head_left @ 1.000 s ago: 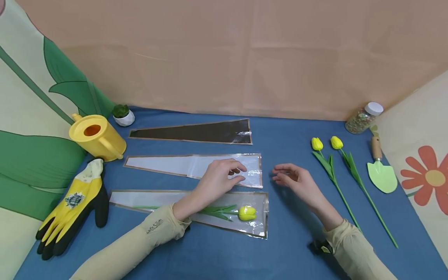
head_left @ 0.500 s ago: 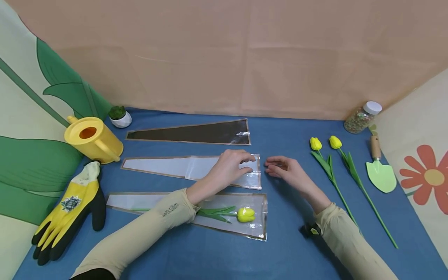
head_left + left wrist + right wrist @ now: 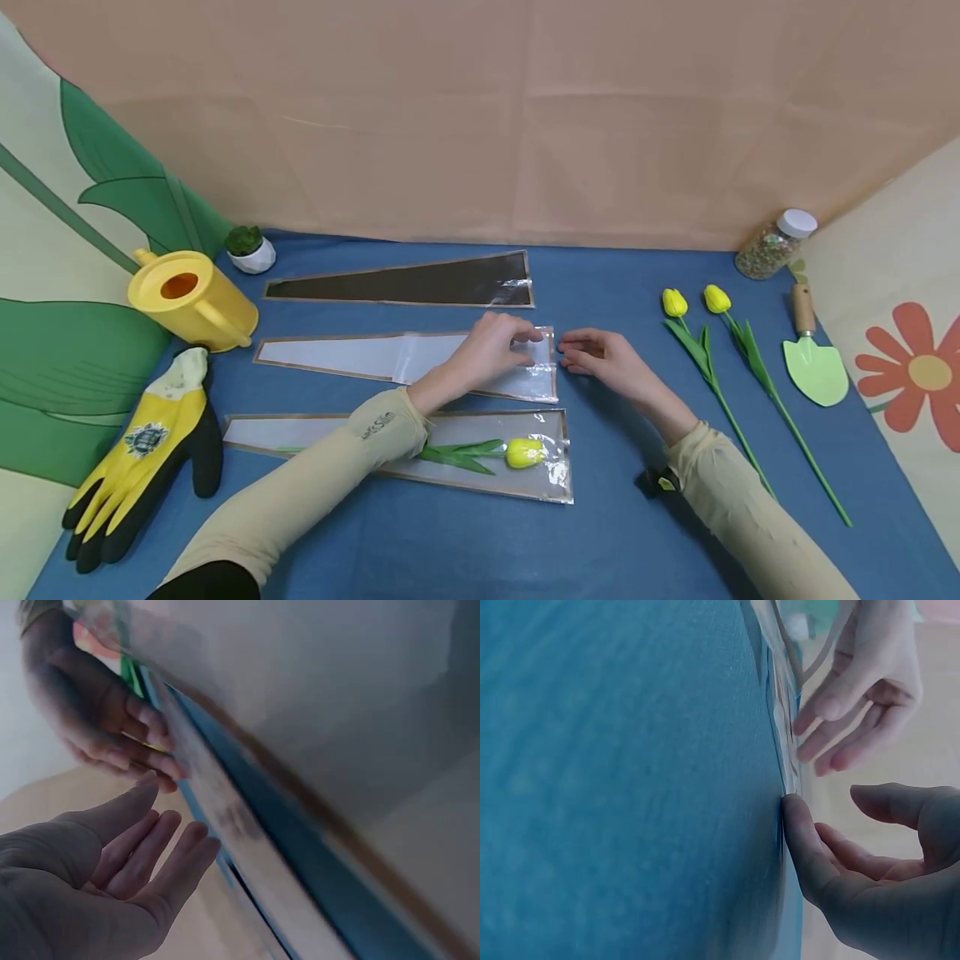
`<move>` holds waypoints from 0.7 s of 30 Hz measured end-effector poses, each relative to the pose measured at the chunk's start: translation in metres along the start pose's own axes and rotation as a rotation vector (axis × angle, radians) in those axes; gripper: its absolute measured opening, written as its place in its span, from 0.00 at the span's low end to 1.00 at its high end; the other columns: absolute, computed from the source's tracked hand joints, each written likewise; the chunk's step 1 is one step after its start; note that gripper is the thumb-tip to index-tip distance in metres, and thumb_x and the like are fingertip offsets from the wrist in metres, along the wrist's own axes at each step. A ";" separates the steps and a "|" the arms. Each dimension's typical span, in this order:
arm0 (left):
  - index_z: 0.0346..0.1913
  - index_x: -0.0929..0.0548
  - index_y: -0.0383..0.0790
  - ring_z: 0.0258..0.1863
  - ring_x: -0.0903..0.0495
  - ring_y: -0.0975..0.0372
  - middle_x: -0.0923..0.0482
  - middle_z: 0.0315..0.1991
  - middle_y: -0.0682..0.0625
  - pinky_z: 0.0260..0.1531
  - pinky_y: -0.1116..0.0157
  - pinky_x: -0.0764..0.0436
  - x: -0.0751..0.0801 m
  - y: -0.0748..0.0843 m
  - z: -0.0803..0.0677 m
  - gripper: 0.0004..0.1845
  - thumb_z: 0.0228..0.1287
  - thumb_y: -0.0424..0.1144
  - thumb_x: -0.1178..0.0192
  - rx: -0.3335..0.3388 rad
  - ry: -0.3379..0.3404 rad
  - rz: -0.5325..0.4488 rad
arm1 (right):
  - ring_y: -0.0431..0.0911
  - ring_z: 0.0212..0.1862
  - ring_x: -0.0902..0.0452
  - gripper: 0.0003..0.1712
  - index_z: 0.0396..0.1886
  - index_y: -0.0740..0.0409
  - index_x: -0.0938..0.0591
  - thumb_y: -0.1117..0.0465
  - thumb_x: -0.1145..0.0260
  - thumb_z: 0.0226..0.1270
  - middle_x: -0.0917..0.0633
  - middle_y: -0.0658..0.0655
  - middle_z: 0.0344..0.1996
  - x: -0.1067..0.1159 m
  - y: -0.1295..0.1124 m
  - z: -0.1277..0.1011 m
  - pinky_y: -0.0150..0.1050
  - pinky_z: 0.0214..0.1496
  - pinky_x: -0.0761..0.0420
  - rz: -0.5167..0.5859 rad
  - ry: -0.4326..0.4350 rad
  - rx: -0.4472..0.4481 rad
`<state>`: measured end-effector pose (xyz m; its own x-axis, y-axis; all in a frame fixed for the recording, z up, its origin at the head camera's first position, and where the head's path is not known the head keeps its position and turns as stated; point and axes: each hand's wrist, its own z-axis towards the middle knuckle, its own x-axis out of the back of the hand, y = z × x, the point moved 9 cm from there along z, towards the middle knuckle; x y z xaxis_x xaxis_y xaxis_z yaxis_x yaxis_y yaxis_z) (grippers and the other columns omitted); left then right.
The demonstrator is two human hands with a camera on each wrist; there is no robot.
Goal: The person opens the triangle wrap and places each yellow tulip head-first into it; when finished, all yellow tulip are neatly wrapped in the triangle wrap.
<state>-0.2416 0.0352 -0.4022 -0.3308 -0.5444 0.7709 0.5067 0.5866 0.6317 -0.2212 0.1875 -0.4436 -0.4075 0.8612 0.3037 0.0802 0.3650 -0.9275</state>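
My left hand [image 3: 491, 350] is over the wide end of the middle tapered clear sleeve [image 3: 360, 354], which has a brown border and a white inside. Its thumb stands apart from its loosely bent fingers, with nothing between them. Beside the sleeve's right end is my right hand [image 3: 600, 354]. In the right wrist view one fingertip [image 3: 795, 806] is at the sleeve's edge and the thumb [image 3: 889, 804] is apart from it; whether it touches is hard to tell. Nearer me lies another sleeve [image 3: 480, 485] with a yellow tulip [image 3: 525, 452] in it, its stem partly hidden by my left arm.
A dark sleeve [image 3: 420, 282] lies behind. To the right are two loose yellow tulips [image 3: 697, 358] [image 3: 757, 367], a green trowel [image 3: 816, 371] and a lidded jar [image 3: 768, 250]. On the left stand a yellow watering can [image 3: 195, 300], a potted plant [image 3: 251, 250] and a glove [image 3: 150, 450].
My left hand has moved a little right and away from me over the middle sleeve. My right hand has come left to that sleeve's right end. The head view has shifted slightly.
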 end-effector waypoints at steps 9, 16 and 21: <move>0.52 0.08 0.35 0.52 0.11 0.57 0.09 0.49 0.47 0.55 0.56 0.16 -0.005 -0.010 0.001 0.18 0.58 0.30 0.19 0.031 -0.017 0.006 | 0.65 0.65 0.20 0.25 0.72 0.79 0.29 0.67 0.41 0.84 0.22 0.76 0.67 -0.006 -0.006 0.003 0.42 0.62 0.17 0.019 -0.008 0.001; 0.53 0.08 0.35 0.54 0.12 0.57 0.09 0.50 0.46 0.57 0.56 0.17 -0.006 -0.011 0.001 0.19 0.58 0.30 0.19 0.052 -0.025 0.016 | 0.63 0.67 0.21 0.27 0.75 0.77 0.30 0.65 0.41 0.85 0.22 0.74 0.68 -0.010 -0.008 0.005 0.43 0.63 0.17 -0.001 -0.006 -0.019; 0.53 0.08 0.34 0.56 0.13 0.55 0.09 0.51 0.45 0.58 0.55 0.17 -0.008 -0.012 0.001 0.19 0.59 0.30 0.19 0.053 -0.032 0.001 | 0.62 0.67 0.22 0.28 0.76 0.76 0.32 0.63 0.43 0.87 0.22 0.74 0.69 -0.016 -0.008 0.007 0.43 0.65 0.19 0.028 -0.010 -0.012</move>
<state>-0.2452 0.0331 -0.4160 -0.3561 -0.5248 0.7732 0.4645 0.6185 0.6338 -0.2215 0.1687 -0.4420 -0.4140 0.8675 0.2758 0.1027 0.3456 -0.9327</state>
